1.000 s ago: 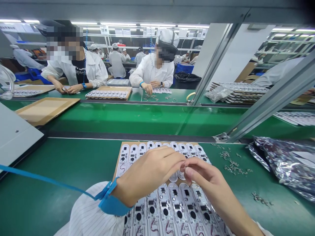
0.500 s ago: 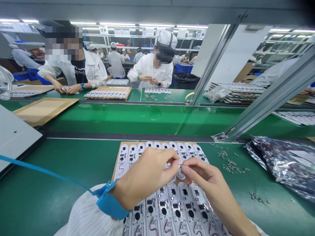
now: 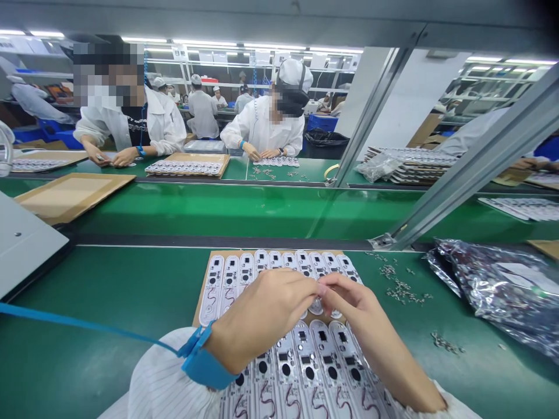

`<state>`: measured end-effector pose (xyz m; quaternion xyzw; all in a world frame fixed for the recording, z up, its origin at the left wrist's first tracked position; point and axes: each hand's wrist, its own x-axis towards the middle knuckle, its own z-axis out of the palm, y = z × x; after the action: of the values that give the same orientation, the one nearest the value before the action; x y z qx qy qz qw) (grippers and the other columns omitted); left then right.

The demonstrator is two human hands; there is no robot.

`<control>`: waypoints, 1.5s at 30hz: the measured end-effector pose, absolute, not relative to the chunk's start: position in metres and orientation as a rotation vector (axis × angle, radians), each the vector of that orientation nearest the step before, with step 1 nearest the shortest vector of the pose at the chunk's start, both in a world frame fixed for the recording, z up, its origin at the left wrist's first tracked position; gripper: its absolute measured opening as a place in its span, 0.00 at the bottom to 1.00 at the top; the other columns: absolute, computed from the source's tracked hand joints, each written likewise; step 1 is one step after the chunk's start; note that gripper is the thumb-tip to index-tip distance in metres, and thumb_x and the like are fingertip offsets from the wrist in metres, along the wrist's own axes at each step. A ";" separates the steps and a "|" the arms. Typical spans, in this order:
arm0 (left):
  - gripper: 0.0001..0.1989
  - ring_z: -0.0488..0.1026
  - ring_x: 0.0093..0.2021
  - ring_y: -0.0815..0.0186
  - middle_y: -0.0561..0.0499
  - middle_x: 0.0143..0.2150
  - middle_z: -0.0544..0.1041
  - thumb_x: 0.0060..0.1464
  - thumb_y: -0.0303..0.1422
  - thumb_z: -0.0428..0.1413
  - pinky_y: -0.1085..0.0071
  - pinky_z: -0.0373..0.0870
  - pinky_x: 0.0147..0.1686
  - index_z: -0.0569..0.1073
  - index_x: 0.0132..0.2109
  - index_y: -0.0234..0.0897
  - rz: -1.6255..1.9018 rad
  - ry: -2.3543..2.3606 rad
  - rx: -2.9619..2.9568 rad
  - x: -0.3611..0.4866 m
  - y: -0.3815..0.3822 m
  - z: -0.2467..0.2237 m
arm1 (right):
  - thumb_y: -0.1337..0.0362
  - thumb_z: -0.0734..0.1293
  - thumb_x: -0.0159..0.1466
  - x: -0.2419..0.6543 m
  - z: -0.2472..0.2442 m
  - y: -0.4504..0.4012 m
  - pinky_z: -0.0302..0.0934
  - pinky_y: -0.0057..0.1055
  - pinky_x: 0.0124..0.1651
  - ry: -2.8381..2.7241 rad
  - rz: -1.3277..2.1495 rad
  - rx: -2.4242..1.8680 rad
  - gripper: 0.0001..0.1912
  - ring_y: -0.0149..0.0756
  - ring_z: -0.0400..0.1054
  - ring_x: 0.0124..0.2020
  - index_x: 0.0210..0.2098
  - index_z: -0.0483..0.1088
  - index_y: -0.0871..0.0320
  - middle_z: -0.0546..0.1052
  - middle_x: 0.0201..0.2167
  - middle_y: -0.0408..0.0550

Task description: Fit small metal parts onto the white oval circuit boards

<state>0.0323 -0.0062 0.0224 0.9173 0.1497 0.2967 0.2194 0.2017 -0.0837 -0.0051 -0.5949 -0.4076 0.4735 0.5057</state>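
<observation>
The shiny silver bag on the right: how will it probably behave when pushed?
The shiny bag is probably floppy, since its film looks crumpled. Its glossy surface may feel slippery. It seems unlikely to roll, lying spread on the green table.

Blue wrist strap (image 3: pixel 210 368), white sleeve (image 3: pixel 159 372) — faintly striped, green tabletop (image 3: pixel 109 302), white panels (image 3: pixel 310 358) — black-spotted
</observation>
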 end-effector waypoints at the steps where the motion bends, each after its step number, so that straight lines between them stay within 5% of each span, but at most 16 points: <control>1: 0.07 0.76 0.35 0.66 0.52 0.35 0.80 0.62 0.23 0.54 0.71 0.71 0.37 0.77 0.41 0.35 0.829 0.416 2.538 0.033 -0.006 0.022 | 0.45 0.71 0.57 0.202 -0.005 -0.084 0.59 0.28 0.29 -0.989 1.149 -1.427 0.20 0.30 0.60 0.24 0.32 0.72 0.56 0.67 0.21 0.39; 12: 0.06 0.77 0.28 0.71 0.54 0.30 0.81 0.58 0.23 0.57 0.76 0.70 0.30 0.80 0.36 0.35 1.030 0.463 2.317 0.038 -0.041 0.053 | 0.54 0.71 0.62 0.226 0.040 -0.103 0.61 0.29 0.35 -1.261 1.215 -1.348 0.12 0.31 0.66 0.30 0.30 0.74 0.55 0.72 0.27 0.42; 16: 0.05 0.75 0.25 0.75 0.59 0.28 0.81 0.56 0.27 0.60 0.80 0.68 0.25 0.81 0.34 0.40 0.874 0.651 2.043 0.050 -0.049 0.062 | 0.55 0.69 0.65 0.232 0.044 -0.121 0.61 0.29 0.36 -1.368 0.976 -1.432 0.09 0.31 0.67 0.32 0.32 0.74 0.53 0.73 0.29 0.42; 21: 0.06 0.80 0.32 0.71 0.56 0.30 0.82 0.51 0.24 0.61 0.80 0.76 0.36 0.81 0.33 0.39 0.624 0.660 1.797 0.072 -0.048 0.070 | 0.57 0.67 0.67 0.245 0.034 -0.139 0.61 0.29 0.38 -1.439 0.714 -1.519 0.07 0.32 0.67 0.34 0.35 0.74 0.51 0.74 0.31 0.42; 25: 0.03 0.80 0.32 0.68 0.53 0.29 0.82 0.48 0.25 0.63 0.78 0.77 0.32 0.79 0.31 0.36 0.458 0.626 1.598 0.087 -0.051 0.069 | 0.60 0.68 0.66 0.257 0.023 -0.157 0.65 0.32 0.40 -1.427 0.600 -1.443 0.05 0.35 0.70 0.37 0.41 0.75 0.50 0.77 0.36 0.44; 32: 0.05 0.79 0.30 0.68 0.52 0.27 0.80 0.45 0.24 0.65 0.77 0.75 0.30 0.78 0.31 0.34 0.200 0.585 1.431 0.104 -0.078 0.064 | 0.68 0.69 0.65 0.272 0.008 -0.199 0.67 0.31 0.32 -1.539 0.398 -1.285 0.05 0.36 0.72 0.32 0.38 0.75 0.50 0.78 0.31 0.45; 36: 0.04 0.79 0.31 0.68 0.51 0.29 0.81 0.47 0.26 0.64 0.76 0.74 0.31 0.76 0.32 0.35 0.090 0.619 1.411 0.108 -0.097 0.062 | 0.72 0.69 0.64 0.279 0.004 -0.221 0.68 0.30 0.37 -1.703 0.337 -1.254 0.10 0.34 0.72 0.31 0.39 0.73 0.49 0.78 0.32 0.43; 41: 0.05 0.78 0.32 0.69 0.57 0.31 0.81 0.55 0.25 0.59 0.75 0.74 0.35 0.76 0.33 0.39 0.284 0.690 1.923 0.098 -0.131 0.038 | 0.70 0.65 0.67 0.294 -0.002 -0.234 0.67 0.30 0.35 -1.838 0.369 -1.346 0.07 0.34 0.72 0.31 0.39 0.73 0.51 0.78 0.33 0.45; 45: 0.05 0.78 0.43 0.64 0.51 0.43 0.82 0.60 0.25 0.55 0.70 0.74 0.48 0.76 0.38 0.36 0.373 0.332 2.525 0.092 -0.168 -0.008 | 0.66 0.60 0.71 0.305 -0.011 -0.229 0.67 0.30 0.34 -1.926 0.453 -1.555 0.10 0.36 0.73 0.34 0.38 0.73 0.52 0.77 0.36 0.48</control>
<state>0.0919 -0.1684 -0.0077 0.9417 0.1239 0.1392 0.2800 0.3046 -0.2290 -0.0109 -0.5879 -0.7283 0.1713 0.3075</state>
